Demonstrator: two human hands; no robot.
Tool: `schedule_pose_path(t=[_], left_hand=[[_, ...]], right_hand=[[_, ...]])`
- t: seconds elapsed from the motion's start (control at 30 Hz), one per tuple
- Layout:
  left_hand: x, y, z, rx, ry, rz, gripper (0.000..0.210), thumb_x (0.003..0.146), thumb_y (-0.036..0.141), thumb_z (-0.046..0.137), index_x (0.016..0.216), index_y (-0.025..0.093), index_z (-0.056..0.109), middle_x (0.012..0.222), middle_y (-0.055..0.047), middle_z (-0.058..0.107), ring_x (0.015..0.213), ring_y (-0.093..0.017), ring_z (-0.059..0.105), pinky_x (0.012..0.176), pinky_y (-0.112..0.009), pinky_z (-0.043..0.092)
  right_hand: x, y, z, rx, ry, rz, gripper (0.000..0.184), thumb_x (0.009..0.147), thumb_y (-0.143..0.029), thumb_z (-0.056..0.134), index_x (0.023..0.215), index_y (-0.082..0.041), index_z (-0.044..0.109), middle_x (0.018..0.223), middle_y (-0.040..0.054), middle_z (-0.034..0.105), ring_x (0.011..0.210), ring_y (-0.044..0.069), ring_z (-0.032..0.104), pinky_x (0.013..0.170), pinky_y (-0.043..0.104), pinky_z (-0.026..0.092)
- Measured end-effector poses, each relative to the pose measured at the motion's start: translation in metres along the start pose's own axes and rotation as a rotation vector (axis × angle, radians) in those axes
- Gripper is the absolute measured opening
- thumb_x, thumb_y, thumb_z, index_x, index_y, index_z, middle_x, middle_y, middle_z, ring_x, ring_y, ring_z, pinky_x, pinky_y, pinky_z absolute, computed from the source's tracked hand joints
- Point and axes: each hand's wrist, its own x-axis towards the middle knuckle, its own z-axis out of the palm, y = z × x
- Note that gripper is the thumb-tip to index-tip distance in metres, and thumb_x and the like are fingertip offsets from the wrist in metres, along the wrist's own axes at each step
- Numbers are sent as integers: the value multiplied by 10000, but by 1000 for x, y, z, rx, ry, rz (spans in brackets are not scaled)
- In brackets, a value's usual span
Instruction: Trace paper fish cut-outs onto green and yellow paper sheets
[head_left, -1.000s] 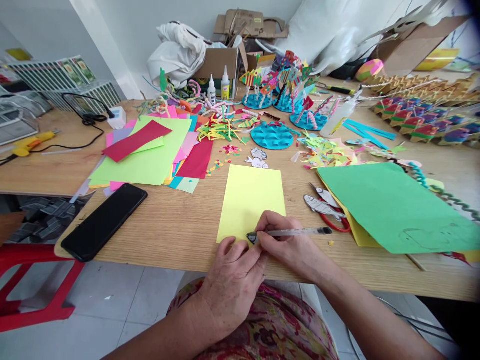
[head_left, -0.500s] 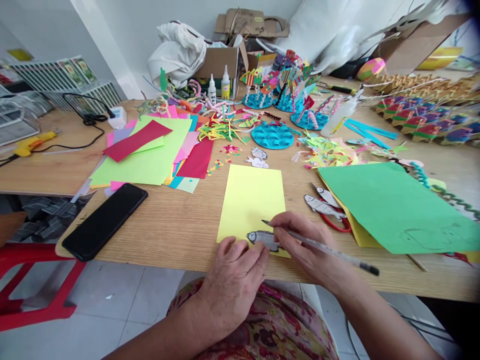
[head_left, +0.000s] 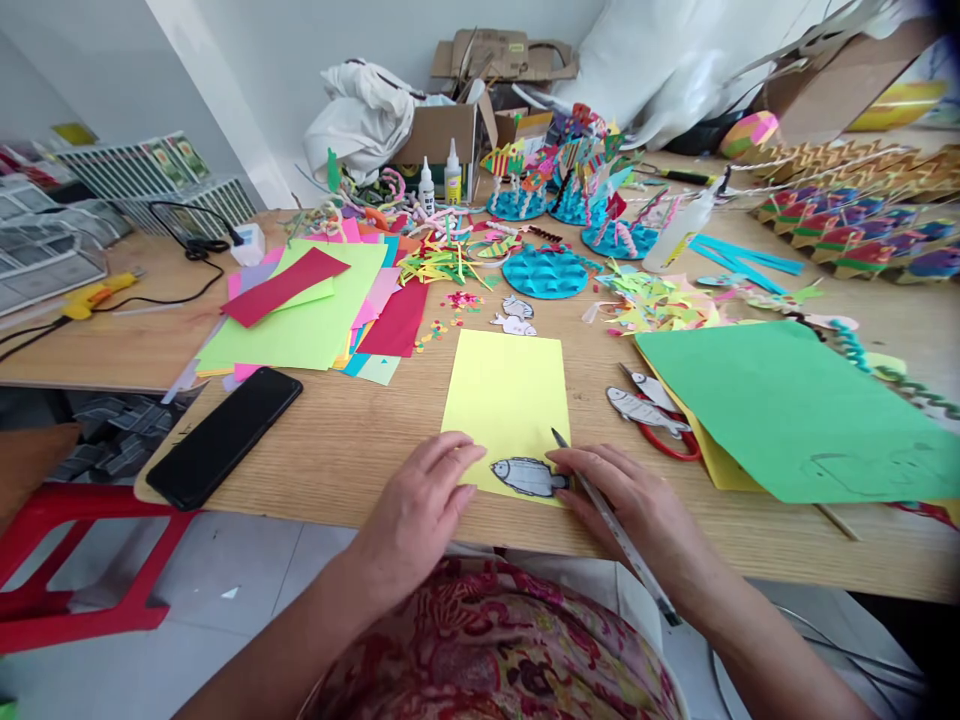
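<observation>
Lining up the fish cutout [head_left: 529, 477] for tracing seems the step in hand; the next move probably calls for pressing it flat. It lies on the near end of the yellow sheet [head_left: 510, 385], long axis crosswise, head left (tail by the right fingers). The 2 hands flank it: left hand [head_left: 418, 490], grip spread at the sheet's edge; right hand [head_left: 651, 502], pinching a pen [head_left: 626, 545].

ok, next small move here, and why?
I'd probably bring the left hand over to pin the fish cut-out before putting the pen to its edge. That hand is at the left side of the yellow sheet, off the fish, and the right hand holds the pen with the tip pointing away from the fish.
</observation>
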Motion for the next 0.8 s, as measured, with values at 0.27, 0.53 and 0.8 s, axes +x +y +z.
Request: schedule_pose_path(t=[0.27, 0.53, 0.8], left_hand=[[8, -17, -8, -64, -24, 19, 288, 820, 32, 473, 1068, 156, 550, 1024, -52, 619, 974, -150, 584, 874, -291, 494], [15, -3, -8, -2, -184, 134, 347, 807, 87, 573, 1138, 178, 521, 1089, -54, 592, 1036, -166, 549, 915, -319, 468], [29, 7, 0, 41, -318, 209, 441, 798, 161, 626, 1211, 187, 475, 1148, -64, 564, 1079, -193, 525, 936, -352, 451]], right_hand=[[-3, 1, 1, 3, 38, 20, 206, 873, -195, 457, 1042, -184, 574, 897, 84, 674, 824, 205, 637, 715, 337, 519], [-18, 3, -2, 16, 83, 45, 225, 859, -205, 482, 1072, -187, 554, 929, 89, 666, 863, 204, 628, 731, 326, 517], [-23, 3, -6, 31, 176, 50, 224, 850, -205, 493, 1065, -191, 555, 884, 79, 671, 806, 191, 640, 702, 308, 523]])
